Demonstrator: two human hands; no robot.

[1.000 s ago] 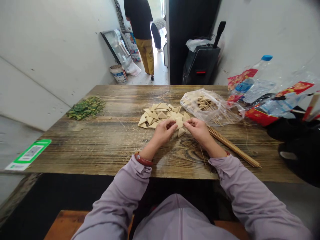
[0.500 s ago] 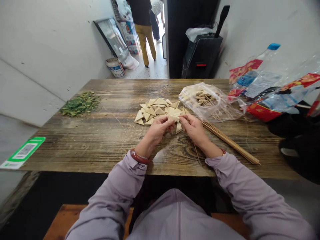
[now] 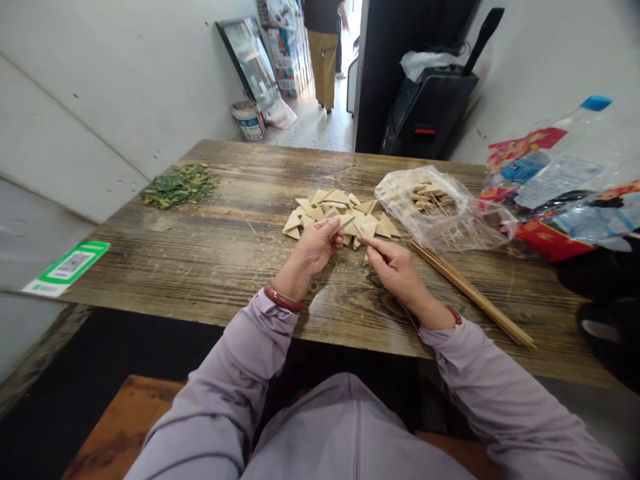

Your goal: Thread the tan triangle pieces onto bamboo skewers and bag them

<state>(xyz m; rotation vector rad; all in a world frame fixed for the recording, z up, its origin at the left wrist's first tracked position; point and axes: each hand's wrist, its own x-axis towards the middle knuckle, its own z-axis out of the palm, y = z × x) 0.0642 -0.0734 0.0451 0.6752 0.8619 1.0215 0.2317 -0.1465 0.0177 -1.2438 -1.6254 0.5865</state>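
My left hand [image 3: 316, 245] is closed on a tan tofu triangle [image 3: 345, 221], pinched at the near edge of a pile of tofu triangles [image 3: 334, 206] on the wooden table [image 3: 210, 253]. My right hand [image 3: 395, 267] is closed in a pinch on a thin bamboo skewer [image 3: 363, 242], its tip pointing toward the held triangle. The two hands sit a few centimetres apart. A bundle of bamboo skewers [image 3: 470, 291] lies just right of my right hand.
A clear plastic bag with skewered tofu [image 3: 437, 203] lies at the back right, beside a water bottle [image 3: 560, 163] and red packets [image 3: 547, 240]. Green vegetable scraps [image 3: 179, 185] are heaped at the far left. A person [image 3: 323, 47] stands in the doorway beyond.
The hands have drawn slightly apart; the left now holds a triangle alone and the right holds the skewer clear of it. The camera shifted left and tilted.
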